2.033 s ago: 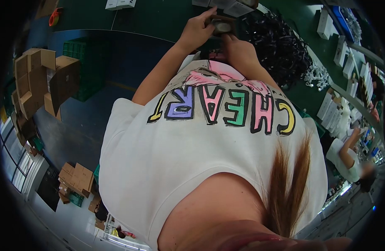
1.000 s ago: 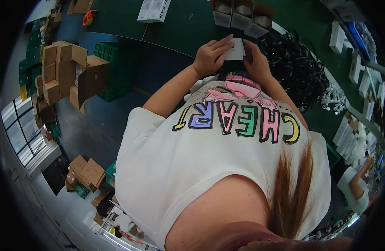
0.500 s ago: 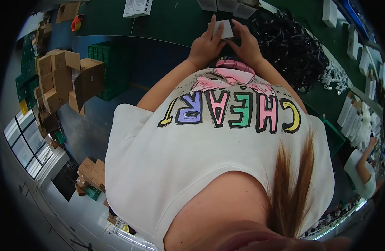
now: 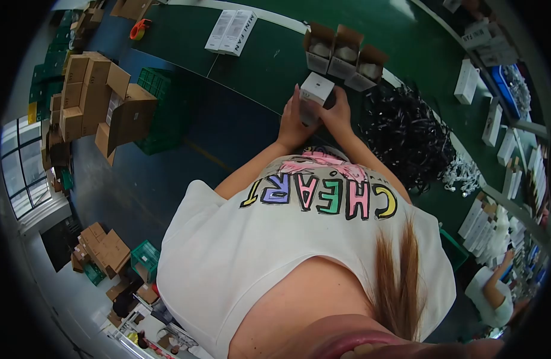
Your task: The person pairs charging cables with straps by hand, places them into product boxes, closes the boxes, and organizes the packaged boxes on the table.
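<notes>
A small white box with a closed top stands upright between my two hands, near the table's front edge. My left hand is wrapped round its left side, and my right hand grips it from the right. Just behind it stand three open white boxes in a row, flaps up, each with a pale rounded thing inside. Two closed boxes printed MINI FAN lie side by side further left on the green table.
To the right is a heap of black straps, beside it a small pile of white parts. An orange tape roll sits at the table's left end. Brown cartons and a green crate stand left. A co-worker is at far right.
The box was seen mostly from its white top, farther from my body; its printed side now shows too. My hands have closed round its sides. The view has shifted, showing more of the table.
</notes>
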Action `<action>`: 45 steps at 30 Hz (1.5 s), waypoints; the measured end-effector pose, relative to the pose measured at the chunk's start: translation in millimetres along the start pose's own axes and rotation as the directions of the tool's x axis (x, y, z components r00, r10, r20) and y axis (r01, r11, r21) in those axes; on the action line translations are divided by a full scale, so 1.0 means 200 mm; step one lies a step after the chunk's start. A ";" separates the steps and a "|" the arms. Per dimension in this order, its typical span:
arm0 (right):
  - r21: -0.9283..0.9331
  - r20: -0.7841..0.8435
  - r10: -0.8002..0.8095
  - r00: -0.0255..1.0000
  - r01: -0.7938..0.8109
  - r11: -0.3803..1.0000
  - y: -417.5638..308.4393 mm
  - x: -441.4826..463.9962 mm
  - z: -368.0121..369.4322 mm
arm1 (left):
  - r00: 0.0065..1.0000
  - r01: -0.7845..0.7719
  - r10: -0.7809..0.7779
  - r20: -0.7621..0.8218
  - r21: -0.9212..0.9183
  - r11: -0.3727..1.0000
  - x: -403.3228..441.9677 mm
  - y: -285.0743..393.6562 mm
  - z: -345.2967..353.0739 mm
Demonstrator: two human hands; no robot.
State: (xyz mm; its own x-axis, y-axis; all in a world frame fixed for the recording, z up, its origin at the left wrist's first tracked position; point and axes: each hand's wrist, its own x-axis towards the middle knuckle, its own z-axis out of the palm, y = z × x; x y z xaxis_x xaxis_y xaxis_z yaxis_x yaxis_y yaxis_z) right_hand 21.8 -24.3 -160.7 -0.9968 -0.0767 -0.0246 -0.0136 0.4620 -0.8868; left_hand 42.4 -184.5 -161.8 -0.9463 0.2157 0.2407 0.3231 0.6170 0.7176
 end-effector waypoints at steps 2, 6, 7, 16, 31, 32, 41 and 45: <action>0.443 0.040 0.234 0.971 -0.227 0.868 -0.09 0.04 0.08 | 0.987 0.158 -0.158 -0.011 0.045 0.986 0.03 -0.05 -0.05; 0.631 0.095 0.249 0.964 -0.251 0.734 -0.26 0.09 0.10 | 0.972 0.233 -0.228 -0.058 0.111 0.966 0.24 -0.36 -0.20; 0.600 0.218 0.158 0.963 -0.260 0.756 -0.29 0.12 0.07 | 0.974 0.223 -0.215 -0.067 0.143 0.964 0.33 -0.48 -0.26; 0.114 0.199 -0.338 0.920 0.321 0.940 -0.72 0.36 0.18 | 0.948 0.288 -0.284 -0.140 0.756 0.588 0.93 -1.35 -0.42; -0.416 -0.440 -0.812 -0.383 0.889 -0.194 -2.14 0.74 -0.15 | 0.814 0.561 -0.543 -0.205 0.516 0.647 2.49 -2.20 -1.20; -0.392 -0.461 -0.788 -0.409 0.890 -0.232 -2.16 0.77 -0.14 | 0.793 0.587 -0.575 -0.203 0.510 0.629 2.54 -2.23 -1.19; -0.310 -0.536 -0.820 -0.200 0.950 -0.030 -2.04 0.98 -0.06 | 0.741 0.665 -0.587 -0.327 0.484 0.569 2.61 -2.63 -1.14; -0.405 -0.558 -0.802 -0.214 0.913 0.039 -1.98 0.98 -0.03 | 0.482 0.865 -0.795 -0.368 0.341 0.367 2.62 -2.55 -1.27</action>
State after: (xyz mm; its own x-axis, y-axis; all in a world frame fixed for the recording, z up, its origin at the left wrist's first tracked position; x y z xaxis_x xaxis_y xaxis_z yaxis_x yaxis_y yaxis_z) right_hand -168.2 -217.4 187.8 0.1797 0.1393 0.9738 -0.9430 0.3062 0.1302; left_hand -620.6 -578.6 -234.7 -0.7156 -0.6651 -0.2134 -0.6981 0.6712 0.2491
